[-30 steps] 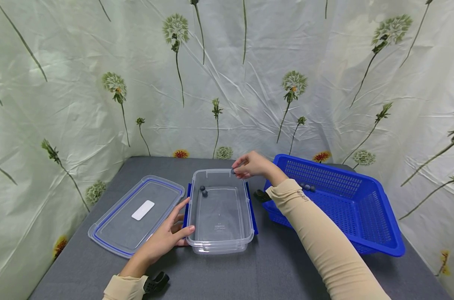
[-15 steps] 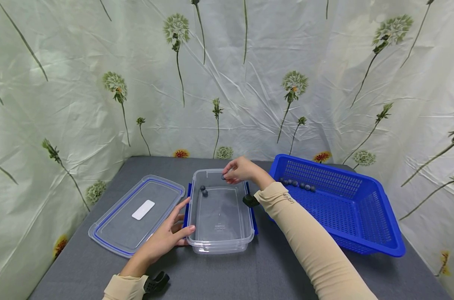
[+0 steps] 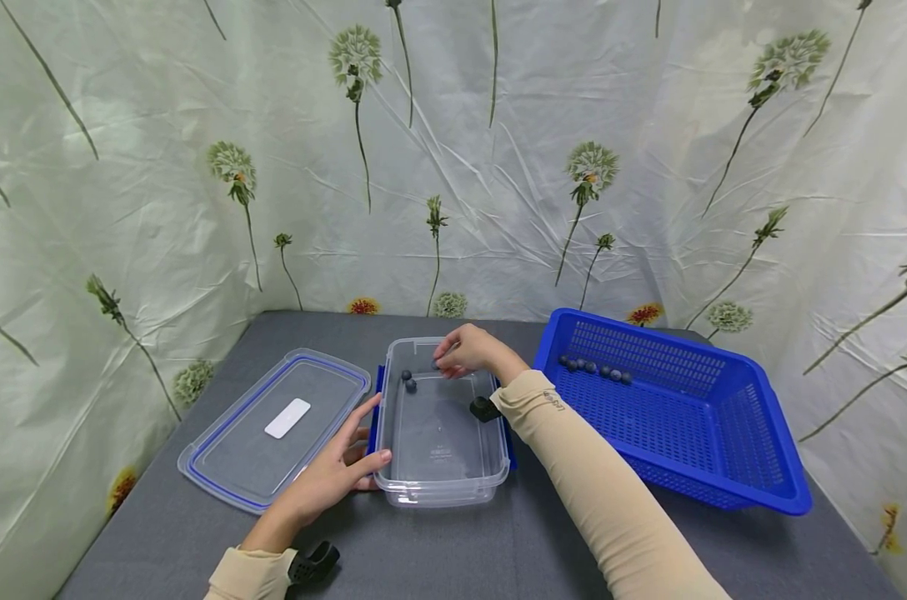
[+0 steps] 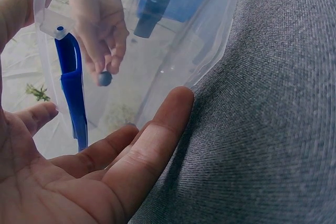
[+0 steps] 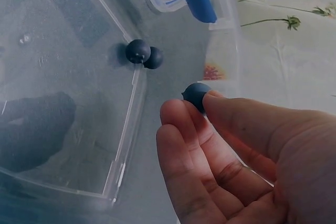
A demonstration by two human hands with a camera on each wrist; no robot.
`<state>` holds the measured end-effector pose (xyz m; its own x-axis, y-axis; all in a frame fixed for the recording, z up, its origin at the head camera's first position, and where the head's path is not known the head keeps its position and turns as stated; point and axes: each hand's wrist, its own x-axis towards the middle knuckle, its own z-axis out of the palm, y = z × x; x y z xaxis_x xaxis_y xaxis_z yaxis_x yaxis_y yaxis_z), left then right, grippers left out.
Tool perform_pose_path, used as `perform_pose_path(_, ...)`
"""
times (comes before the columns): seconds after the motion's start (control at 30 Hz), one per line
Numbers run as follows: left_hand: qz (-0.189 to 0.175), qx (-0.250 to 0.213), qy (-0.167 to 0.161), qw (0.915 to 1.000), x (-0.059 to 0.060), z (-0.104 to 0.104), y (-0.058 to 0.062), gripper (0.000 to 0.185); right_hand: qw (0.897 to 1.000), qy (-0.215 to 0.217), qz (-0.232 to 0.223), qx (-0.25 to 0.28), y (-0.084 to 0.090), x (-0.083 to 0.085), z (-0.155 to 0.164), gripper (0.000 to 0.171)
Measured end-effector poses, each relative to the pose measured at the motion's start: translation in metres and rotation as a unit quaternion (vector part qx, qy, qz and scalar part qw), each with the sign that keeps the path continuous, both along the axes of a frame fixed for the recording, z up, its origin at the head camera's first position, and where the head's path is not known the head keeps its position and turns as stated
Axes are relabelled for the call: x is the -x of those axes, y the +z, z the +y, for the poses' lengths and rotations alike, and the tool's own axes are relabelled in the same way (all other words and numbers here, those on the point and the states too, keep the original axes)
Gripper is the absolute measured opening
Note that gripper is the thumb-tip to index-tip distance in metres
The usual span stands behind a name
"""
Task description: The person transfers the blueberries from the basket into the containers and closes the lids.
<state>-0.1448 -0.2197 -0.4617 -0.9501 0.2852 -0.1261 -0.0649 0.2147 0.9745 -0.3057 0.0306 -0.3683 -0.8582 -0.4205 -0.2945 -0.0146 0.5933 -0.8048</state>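
As the right hand (image 3: pixel 470 350) moves inward from the rim of the box (image 3: pixel 442 485), I judge its pinched berry (image 5: pixel 195 95), over the far end, ready for release; the spread left hand (image 3: pixel 326 479) touches the left side.

We count two hands, one left hand (image 3: pixel 324 479) and one right hand (image 3: pixel 472 348); one table (image 3: pixel 453 550); one clear container (image 3: pixel 438 429); one lid (image 3: pixel 247 450) bearing one white label (image 3: pixel 287 418); one blue basket (image 3: pixel 663 425); and, among the dark berries (image 3: pixel 412 386), one pinched, two in the container, seven we make out in the basket.

left hand (image 4: pixel 84 182): touches clear box (image 4: pixel 157 80) | right hand (image 4: pixel 102 30): pinches blueberry (image 4: pixel 105 78)
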Motion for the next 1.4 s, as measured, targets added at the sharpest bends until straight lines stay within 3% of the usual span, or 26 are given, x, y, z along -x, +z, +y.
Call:
perform_pose_path(0.63, 0.000, -0.003, -0.003, 1.0000, 0.000, 0.001, 0.002, 0.084, 1.000, -0.007, -0.004, -0.025, -0.014, -0.003, -0.024, 0.015)
perform_pose_path(0.87, 0.003, 0.002, 0.000, 1.0000, 0.000, 0.000, 0.002, 0.084, 0.999, -0.019, -0.005, -0.034, -0.018, -0.002, -0.028, 0.026)
perform_pose_path(1.0, 0.005, -0.001, -0.003, 1.0000, -0.001, 0.000, 0.002, 0.084, 0.999, -0.017, -0.006, -0.037, -0.017, -0.003, -0.028, 0.032)
perform_pose_path(1.4, 0.011, -0.008, -0.011, 0.9998, -0.001, 0.000, -0.001, 0.084, 0.999, -0.009, 0.002, -0.041, -0.002, 0.000, -0.010, 0.030)
